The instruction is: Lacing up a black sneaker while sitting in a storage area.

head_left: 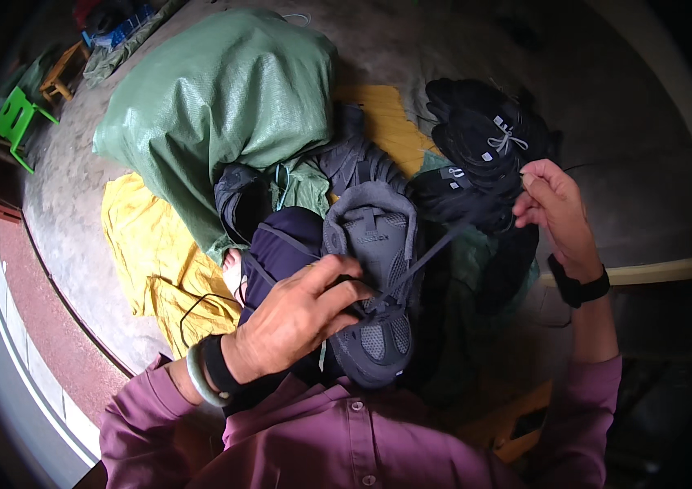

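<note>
A dark grey sneaker (374,236) rests on my lap with its toe toward me and its heel away. My left hand (301,306) is closed at the sneaker's left side, its fingertips pinching at the crossed laces. From that lacing a grey shoelace (437,246) runs taut up to the right. Its far end is pinched between the thumb and fingers of my right hand (554,200), which is raised well off the sneaker. Dark trousers (285,238) cover my knee beside the sneaker.
Beyond my knees stands a big green woven sack (223,98). Several black shoes (476,134) are heaped at the far right, and another dark shoe (241,200) lies by the sack. Yellow sheeting (154,253) covers floor at left. A green plastic chair (21,122) stands farther off.
</note>
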Available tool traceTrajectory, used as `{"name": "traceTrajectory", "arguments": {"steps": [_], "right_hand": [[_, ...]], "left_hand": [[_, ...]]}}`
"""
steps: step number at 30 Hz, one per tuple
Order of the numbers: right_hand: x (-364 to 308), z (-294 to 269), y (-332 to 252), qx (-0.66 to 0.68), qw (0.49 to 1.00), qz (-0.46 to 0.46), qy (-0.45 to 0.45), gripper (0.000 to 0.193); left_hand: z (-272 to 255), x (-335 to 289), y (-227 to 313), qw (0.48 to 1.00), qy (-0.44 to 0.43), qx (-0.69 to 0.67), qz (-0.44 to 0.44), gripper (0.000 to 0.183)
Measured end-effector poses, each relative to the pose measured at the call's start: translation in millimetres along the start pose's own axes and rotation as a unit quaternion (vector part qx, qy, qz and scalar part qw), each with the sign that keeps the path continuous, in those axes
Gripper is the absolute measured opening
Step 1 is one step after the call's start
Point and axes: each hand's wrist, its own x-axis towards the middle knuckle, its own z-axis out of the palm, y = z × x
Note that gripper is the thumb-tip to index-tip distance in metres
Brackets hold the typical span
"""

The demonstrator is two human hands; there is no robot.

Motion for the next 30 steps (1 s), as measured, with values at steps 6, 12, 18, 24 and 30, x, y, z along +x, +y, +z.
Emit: {"name": "traceTrajectory", "arguments": {"steps": [6, 12, 18, 24, 30], "right_hand": [[1, 26, -4, 0.41, 0.905, 0.004, -0.109, 0.016], [12, 39, 12, 0.542, 0.818, 0.012, -0.194, 0.018], [3, 55, 6, 0.402, 0.904, -0.043, -0.138, 0.035], [5, 50, 13, 0.378, 0.915, -0.037, -0.136, 0.027], [17, 45, 24, 0.411, 0.899, -0.035, -0.149, 0.017]], "left_hand": [[12, -24, 17, 0.993, 0.034, -0.034, -0.11, 0.025], [18, -22, 22, 0.982, -0.004, -0.021, -0.188, 0.024], [20, -21, 23, 0.986, 0.032, 0.011, -0.164, 0.02], [17, -20, 32, 0.988, 0.017, 0.066, -0.139, 0.02], [16, -18, 39, 0.982, -0.004, 0.156, -0.103, 0.019]]}}
